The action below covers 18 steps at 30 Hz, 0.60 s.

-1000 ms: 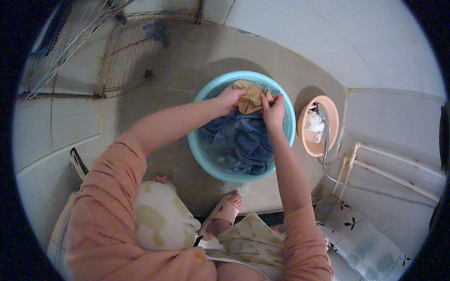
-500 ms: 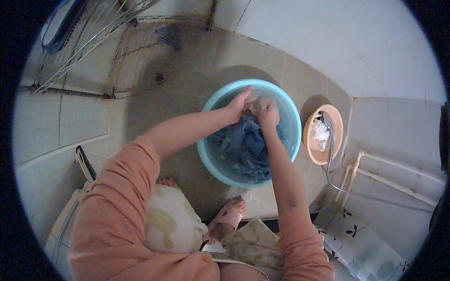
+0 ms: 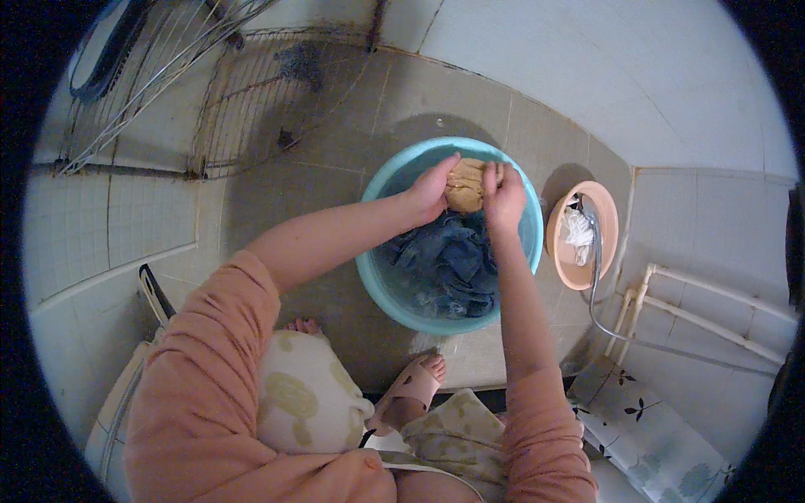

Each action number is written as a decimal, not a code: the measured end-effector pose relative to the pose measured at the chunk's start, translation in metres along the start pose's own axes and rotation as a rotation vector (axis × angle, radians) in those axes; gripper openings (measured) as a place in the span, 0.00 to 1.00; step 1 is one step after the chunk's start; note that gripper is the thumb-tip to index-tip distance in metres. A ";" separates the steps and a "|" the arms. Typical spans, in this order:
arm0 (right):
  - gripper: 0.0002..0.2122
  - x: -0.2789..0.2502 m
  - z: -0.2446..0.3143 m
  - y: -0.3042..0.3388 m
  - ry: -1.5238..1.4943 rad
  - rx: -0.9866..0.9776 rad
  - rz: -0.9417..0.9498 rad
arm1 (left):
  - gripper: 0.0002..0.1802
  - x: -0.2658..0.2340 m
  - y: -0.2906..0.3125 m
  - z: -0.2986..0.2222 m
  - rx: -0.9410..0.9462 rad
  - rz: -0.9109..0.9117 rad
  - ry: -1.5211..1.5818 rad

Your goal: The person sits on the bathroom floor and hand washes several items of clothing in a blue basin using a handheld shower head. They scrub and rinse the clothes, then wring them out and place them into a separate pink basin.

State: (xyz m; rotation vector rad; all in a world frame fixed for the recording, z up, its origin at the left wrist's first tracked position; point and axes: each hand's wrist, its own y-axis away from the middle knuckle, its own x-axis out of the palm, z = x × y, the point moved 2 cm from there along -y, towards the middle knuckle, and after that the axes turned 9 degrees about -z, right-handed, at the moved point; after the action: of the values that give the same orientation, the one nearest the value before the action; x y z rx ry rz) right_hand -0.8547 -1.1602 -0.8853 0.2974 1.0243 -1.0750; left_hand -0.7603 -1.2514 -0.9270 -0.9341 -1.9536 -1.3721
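Between both hands, over the far part of a turquoise basin (image 3: 369, 272), is a wrinkled tan cloth (image 3: 465, 186). My left hand (image 3: 430, 194) grips its left side, with the thumb along the upper edge. On the other side my right hand (image 3: 505, 199) is closed on the cloth, fingers curled over its edge. Dark blue fabric (image 3: 449, 260) lies bunched and wet in the basin just below the hands, with some suds around it. Whether the tan cloth is joined to the blue fabric I cannot tell.
Right of the basin stands a peach tub (image 3: 610, 225) holding white cloth (image 3: 577, 230) and a shower head with a grey hose (image 3: 594, 314). Cream pipes (image 3: 644, 289) run along the right wall. A rusty wire rack (image 3: 251, 101) is at the far left. My slippered foot (image 3: 411, 386) is near the basin.
My hands have spread apart a little, the right one moving rightward. The tan cloth, bunched small before, now shows wider and flatter between them.
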 end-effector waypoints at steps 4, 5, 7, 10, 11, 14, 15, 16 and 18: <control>0.16 0.003 -0.010 0.017 0.188 -0.033 -0.009 | 0.21 -0.004 0.003 -0.003 0.062 -0.147 -0.160; 0.16 0.010 -0.010 0.023 0.184 0.062 0.167 | 0.21 -0.013 -0.003 -0.004 0.067 -0.165 -0.209; 0.15 0.028 -0.015 0.028 0.322 0.057 0.299 | 0.22 -0.027 -0.015 0.001 0.065 -0.174 -0.289; 0.10 0.054 -0.044 0.025 0.403 0.060 0.471 | 0.21 -0.026 -0.020 0.013 0.033 -0.196 -0.332; 0.10 0.051 -0.042 0.022 0.381 0.016 0.456 | 0.19 -0.019 -0.016 0.014 0.021 -0.230 -0.313; 0.11 0.035 -0.007 0.022 0.050 0.059 0.189 | 0.20 -0.016 -0.013 0.008 -0.037 -0.063 -0.124; 0.12 0.021 0.022 0.026 -0.103 0.104 0.067 | 0.22 -0.022 -0.014 0.006 -0.061 0.035 -0.036; 0.11 0.007 0.052 0.033 -0.321 0.048 -0.011 | 0.21 -0.029 -0.013 0.005 -0.122 0.192 0.030; 0.11 -0.006 0.086 0.053 -0.349 -0.113 0.033 | 0.19 -0.038 -0.011 -0.003 -0.238 0.516 0.159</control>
State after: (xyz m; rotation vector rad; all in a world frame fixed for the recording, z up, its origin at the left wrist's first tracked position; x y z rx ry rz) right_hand -0.7643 -1.1863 -0.8484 0.0316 0.7606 -0.9931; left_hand -0.7463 -1.2649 -0.9619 -1.2865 -1.3222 -1.3323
